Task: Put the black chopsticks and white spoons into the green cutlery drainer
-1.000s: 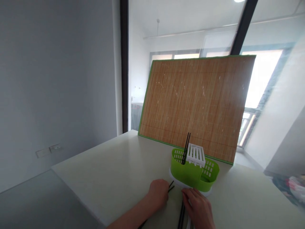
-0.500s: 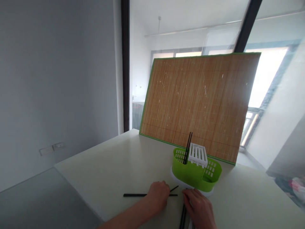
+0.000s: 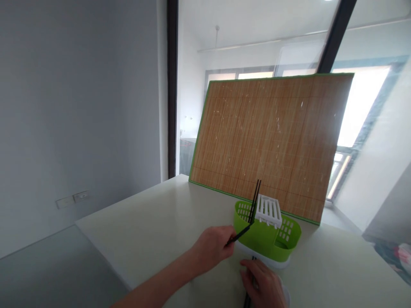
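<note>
My left hand [image 3: 216,244] is closed around black chopsticks [image 3: 240,235], raised off the table. Their far ends reach the front left rim of the green utensil holder [image 3: 257,239]. Below the holder, my right hand [image 3: 265,280] has its fingers curled over more black chopsticks [image 3: 247,300], whose tips poke out above the fingers. Two thin black chopsticks [image 3: 255,199] stand upright in the holder's left compartment. A slotted white rack [image 3: 269,209] sits across the middle of the holder.
The holder stands on the white table [image 3: 154,231]. Behind it a bamboo-patterned board [image 3: 266,137] with green edging leans against the glass. Part of a white object [image 3: 285,295] shows beside my right hand. A grey wall [image 3: 96,107] rises on the left.
My left hand has picked up the chopsticks that lay on the table and lifted them toward the holder. My right hand stays low, over its own chopsticks.
</note>
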Motion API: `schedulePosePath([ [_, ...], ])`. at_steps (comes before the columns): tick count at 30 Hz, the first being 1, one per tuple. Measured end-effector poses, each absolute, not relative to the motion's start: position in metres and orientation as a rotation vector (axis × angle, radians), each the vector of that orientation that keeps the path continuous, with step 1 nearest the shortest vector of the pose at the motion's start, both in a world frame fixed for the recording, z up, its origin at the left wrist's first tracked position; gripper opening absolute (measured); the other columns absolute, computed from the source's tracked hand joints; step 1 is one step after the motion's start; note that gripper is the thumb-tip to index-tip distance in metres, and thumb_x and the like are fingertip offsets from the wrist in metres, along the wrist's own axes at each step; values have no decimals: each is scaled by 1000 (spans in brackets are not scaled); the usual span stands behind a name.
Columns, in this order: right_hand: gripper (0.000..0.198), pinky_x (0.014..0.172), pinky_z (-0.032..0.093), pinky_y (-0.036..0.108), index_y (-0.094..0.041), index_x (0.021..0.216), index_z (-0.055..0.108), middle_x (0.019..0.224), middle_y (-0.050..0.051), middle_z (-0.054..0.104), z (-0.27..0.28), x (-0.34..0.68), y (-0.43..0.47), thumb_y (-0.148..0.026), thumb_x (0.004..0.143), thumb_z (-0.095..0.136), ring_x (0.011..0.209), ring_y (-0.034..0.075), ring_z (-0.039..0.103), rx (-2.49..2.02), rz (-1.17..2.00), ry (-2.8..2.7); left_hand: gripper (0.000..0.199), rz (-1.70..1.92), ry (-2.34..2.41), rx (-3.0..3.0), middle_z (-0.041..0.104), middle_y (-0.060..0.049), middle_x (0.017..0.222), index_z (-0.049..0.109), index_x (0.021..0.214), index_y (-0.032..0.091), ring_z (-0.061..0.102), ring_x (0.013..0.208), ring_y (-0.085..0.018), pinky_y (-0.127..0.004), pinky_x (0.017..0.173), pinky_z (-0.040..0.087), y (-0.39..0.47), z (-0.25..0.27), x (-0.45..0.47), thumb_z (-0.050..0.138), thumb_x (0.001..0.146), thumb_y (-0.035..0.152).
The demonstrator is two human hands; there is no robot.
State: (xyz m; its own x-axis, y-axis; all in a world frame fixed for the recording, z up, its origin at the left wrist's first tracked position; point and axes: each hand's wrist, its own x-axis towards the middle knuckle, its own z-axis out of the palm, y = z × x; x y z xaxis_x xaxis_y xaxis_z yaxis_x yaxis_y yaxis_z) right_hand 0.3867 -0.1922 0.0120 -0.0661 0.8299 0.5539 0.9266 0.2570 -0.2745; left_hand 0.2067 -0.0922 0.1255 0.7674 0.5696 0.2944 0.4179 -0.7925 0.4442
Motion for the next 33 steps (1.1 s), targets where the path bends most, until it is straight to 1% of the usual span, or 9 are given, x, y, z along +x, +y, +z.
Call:
schedulePosePath([
  [4, 34, 51, 44, 21, -21, 117, 51, 68, -4, 63, 10, 375, -190, -31, 84, 53, 53, 12, 57, -1544, -32, -1893, 15, 810, 508, 2265, 58, 2, 73, 58, 88, 16, 49, 62, -9, -18, 59, 41, -100, 143, 207, 47, 81, 22],
  [7, 40, 48, 42, 20, -21, 118, 50, 66, -4, 63, 4, 370, -187, -30, 80, 54, 47, 11, 53, -1529, 81, -1887, 14, 886, 470, 2112, 59, 2, 73, 59, 88, 15, 49, 62, -8, -17, 57, 41, -104, 135, 213, 49, 81, 23],
  [9, 35, 47, 40, 20, -21, 114, 53, 63, -4, 62, 0, 369, -186, -32, 80, 53, 46, 10, 52, -1523, 113, -1869, 14, 901, 468, 2069, 59, 1, 73, 59, 87, 15, 51, 63, -9, -17, 58, 42, -105, 127, 216, 50, 80, 24],
  [12, 28, 47, 39, 20, -21, 106, 58, 59, -3, 61, -3, 366, -184, -37, 85, 49, 47, 11, 52, -1509, 94, -1824, 15, 915, 469, 2026, 59, 1, 72, 59, 87, 15, 52, 63, -9, -17, 59, 43, -107, 118, 219, 51, 80, 25],
  [16, 29, 48, 38, 19, -23, 89, 61, 59, -2, 59, -3, 364, -184, -42, 90, 40, 49, 11, 53, -1461, 47, -1793, 14, 909, 471, 1988, 59, 1, 70, 59, 86, 15, 52, 60, -9, -17, 57, 44, -109, 116, 220, 52, 79, 25],
  [19, 30, 48, 37, 19, -23, 80, 59, 61, -2, 59, -5, 364, -182, -42, 91, 40, 50, 11, 53, -1452, 14, -1818, 13, 880, 459, 1996, 59, 1, 71, 59, 85, 15, 52, 61, -8, -17, 57, 44, -110, 116, 219, 52, 79, 24],
  [26, 15, 48, 38, 17, -24, 79, 55, 70, -2, 61, -19, 369, -176, -32, 86, 46, 52, 9, 54, -1459, -3, -1937, 8, 836, 453, 2065, 59, 2, 69, 59, 78, 16, 54, 63, -9, -17, 58, 44, -112, 109, 213, 52, 74, 17],
  [30, 5, 60, 43, 18, -24, 81, 56, 80, 0, 62, -20, 369, -175, -26, 81, 52, 70, 13, 60, -1458, 24, -1965, 7, 823, 451, 2068, 59, 2, 69, 59, 77, 16, 55, 63, -9, -16, 59, 45, -112, 107, 208, 52, 74, 16],
  [33, 4, 60, 43, 18, -24, 80, 57, 79, 0, 60, -20, 369, -173, -25, 80, 53, 70, 13, 59, -1465, 2, -1974, 8, 795, 449, 2084, 59, 2, 70, 60, 79, 16, 56, 64, -9, -16, 60, 46, -111, 108, 204, 53, 76, 17],
])
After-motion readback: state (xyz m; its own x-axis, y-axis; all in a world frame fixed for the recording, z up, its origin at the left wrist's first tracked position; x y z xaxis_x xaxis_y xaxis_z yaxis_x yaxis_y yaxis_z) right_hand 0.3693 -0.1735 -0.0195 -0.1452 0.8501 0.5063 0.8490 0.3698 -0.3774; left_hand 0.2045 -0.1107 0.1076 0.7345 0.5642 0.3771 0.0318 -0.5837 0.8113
